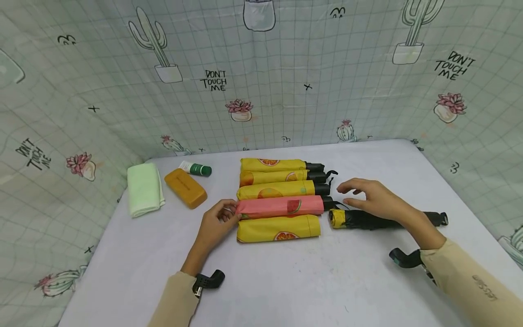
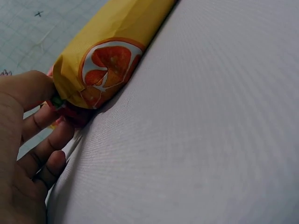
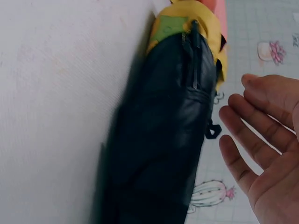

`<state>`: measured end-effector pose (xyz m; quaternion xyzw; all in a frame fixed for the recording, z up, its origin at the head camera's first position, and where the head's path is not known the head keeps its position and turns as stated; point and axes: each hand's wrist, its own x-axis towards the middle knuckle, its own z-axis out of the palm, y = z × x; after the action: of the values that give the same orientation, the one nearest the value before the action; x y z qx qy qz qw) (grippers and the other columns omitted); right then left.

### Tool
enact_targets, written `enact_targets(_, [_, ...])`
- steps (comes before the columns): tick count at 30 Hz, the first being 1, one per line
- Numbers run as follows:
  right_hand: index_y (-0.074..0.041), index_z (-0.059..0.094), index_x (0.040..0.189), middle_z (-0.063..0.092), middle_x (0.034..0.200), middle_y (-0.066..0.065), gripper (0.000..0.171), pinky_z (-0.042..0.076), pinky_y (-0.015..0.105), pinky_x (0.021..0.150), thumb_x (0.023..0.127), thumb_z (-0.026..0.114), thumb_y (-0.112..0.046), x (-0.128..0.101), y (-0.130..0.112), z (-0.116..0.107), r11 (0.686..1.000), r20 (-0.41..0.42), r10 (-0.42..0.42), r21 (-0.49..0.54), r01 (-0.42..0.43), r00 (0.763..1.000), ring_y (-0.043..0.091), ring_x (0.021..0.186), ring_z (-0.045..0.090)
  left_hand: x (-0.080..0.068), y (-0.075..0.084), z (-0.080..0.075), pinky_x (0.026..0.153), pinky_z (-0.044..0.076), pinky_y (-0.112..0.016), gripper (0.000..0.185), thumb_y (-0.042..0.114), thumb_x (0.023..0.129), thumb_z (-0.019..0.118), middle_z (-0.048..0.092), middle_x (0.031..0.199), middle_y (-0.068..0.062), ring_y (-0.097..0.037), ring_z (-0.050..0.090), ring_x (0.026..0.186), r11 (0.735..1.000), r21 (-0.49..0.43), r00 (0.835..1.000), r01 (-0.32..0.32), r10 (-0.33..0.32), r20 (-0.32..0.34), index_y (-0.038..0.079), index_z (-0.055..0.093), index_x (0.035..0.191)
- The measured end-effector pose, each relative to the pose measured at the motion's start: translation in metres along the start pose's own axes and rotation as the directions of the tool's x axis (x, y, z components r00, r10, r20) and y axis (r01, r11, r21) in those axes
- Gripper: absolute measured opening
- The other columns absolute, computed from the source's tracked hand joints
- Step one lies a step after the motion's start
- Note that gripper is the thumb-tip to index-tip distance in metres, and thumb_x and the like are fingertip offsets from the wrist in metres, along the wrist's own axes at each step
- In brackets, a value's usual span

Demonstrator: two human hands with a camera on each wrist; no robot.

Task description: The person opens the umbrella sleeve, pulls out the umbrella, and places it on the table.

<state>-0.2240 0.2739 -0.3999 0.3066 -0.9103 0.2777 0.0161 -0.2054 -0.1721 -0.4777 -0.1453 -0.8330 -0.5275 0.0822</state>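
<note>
Hovering mid-frame, right hand [image 1: 373,197] with fingers spread, holding nothing, just above black umbrella [image 1: 380,220] lying left-right; left hand [image 1: 218,222] fingertips pinch pink umbrella [image 1: 282,206] at its left end.

We see even, bright, soft light in the head view — only faint shadows lie under the folded umbrellas [image 1: 279,200], and the backdrop bends at the edges. In the right wrist view the black umbrella [image 3: 159,140] is smeared with blur — its lower end most.
</note>
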Motion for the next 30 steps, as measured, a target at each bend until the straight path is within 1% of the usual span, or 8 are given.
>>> enact_targets(10, [-0.004,0.065,0.125,0.067,0.121,0.008,0.032,0.052,0.048,0.090,0.094,0.071,-0.009,0.012,-0.005,0.013,1.000,0.063,0.025,0.007,-0.026,0.998,0.028,0.110,0.063,-0.001,0.001,-0.001,0.071,0.046,-0.022,0.023,0.015,0.091,0.076,0.068,0.098,-0.001,-0.019,0.059,0.083,0.999,-0.012,0.999,0.033,-0.034,-0.020,0.016,0.068,0.113])
enact_targets(12, [-0.004,0.065,0.125,0.067,0.122,0.009,0.032,0.051,0.050,0.091,0.094,0.070,-0.010,0.015,-0.006,0.015,0.999,0.082,0.037,0.003,-0.038,0.996,0.030,0.110,0.062,-0.001,0.003,0.000,0.071,0.046,-0.024,0.023,0.013,0.091,0.075,0.069,0.098,-0.004,-0.022,0.059,0.084,1.000,-0.015,1.000,0.024,-0.024,-0.019,0.013,0.069,0.114])
enact_targets(13, [-0.004,0.066,0.125,0.066,0.123,0.010,0.031,0.051,0.051,0.091,0.094,0.070,-0.010,0.017,-0.006,0.017,0.999,0.093,0.042,-0.001,-0.042,0.995,0.031,0.110,0.062,-0.002,0.010,-0.001,0.071,0.046,-0.024,0.023,0.011,0.092,0.075,0.069,0.098,-0.007,-0.024,0.059,0.084,1.000,-0.019,1.000,0.018,-0.018,-0.017,0.011,0.069,0.114])
enact_targets(18, [-0.004,0.067,0.125,0.065,0.125,0.014,0.031,0.049,0.054,0.093,0.094,0.070,-0.011,0.024,-0.007,0.025,0.998,0.161,0.063,-0.012,-0.061,0.985,0.034,0.114,0.061,-0.002,0.010,-0.001,0.071,0.047,-0.024,0.020,0.007,0.091,0.074,0.068,0.099,-0.005,-0.023,0.060,0.084,1.000,-0.006,1.000,0.012,-0.012,-0.009,0.009,0.069,0.111])
enact_targets(20, [-0.003,0.067,0.124,0.066,0.125,0.015,0.031,0.050,0.053,0.093,0.094,0.070,-0.010,0.027,-0.008,0.026,0.998,0.182,0.060,-0.018,-0.058,0.981,0.034,0.115,0.061,-0.001,0.002,0.000,0.071,0.047,-0.022,0.017,0.010,0.091,0.075,0.068,0.097,0.001,-0.018,0.060,0.083,1.000,0.003,1.000,0.007,-0.007,-0.014,0.014,0.069,0.107])
enact_targets(22, [-0.002,0.067,0.125,0.066,0.124,0.016,0.032,0.050,0.052,0.093,0.094,0.071,-0.009,0.030,-0.009,0.025,0.999,0.204,0.048,-0.024,-0.044,0.978,0.035,0.114,0.061,-0.001,0.002,0.000,0.070,0.047,-0.022,0.014,0.011,0.092,0.074,0.067,0.095,0.002,-0.017,0.060,0.082,1.000,0.013,1.000,0.009,-0.009,-0.016,0.014,0.068,0.104])
enact_targets(27, [-0.002,0.065,0.128,0.065,0.126,0.016,0.036,0.050,0.051,0.093,0.094,0.070,-0.008,0.033,-0.009,0.024,1.000,0.222,0.030,-0.013,-0.028,0.975,0.032,0.114,0.062,-0.001,0.001,0.001,0.069,0.046,-0.021,0.010,0.013,0.092,0.074,0.067,0.093,0.002,-0.016,0.059,0.081,1.000,0.001,0.999,0.019,-0.019,-0.026,0.014,0.068,0.101])
enact_targets(30, [-0.003,0.064,0.129,0.065,0.127,0.016,0.036,0.050,0.051,0.092,0.094,0.070,-0.009,0.033,-0.008,0.027,0.999,0.203,0.042,-0.004,-0.042,0.978,0.030,0.111,0.062,-0.001,0.000,0.000,0.069,0.046,-0.021,0.010,0.015,0.092,0.074,0.067,0.093,0.001,-0.017,0.059,0.081,1.000,-0.011,0.999,0.019,-0.019,-0.029,0.013,0.069,0.101])
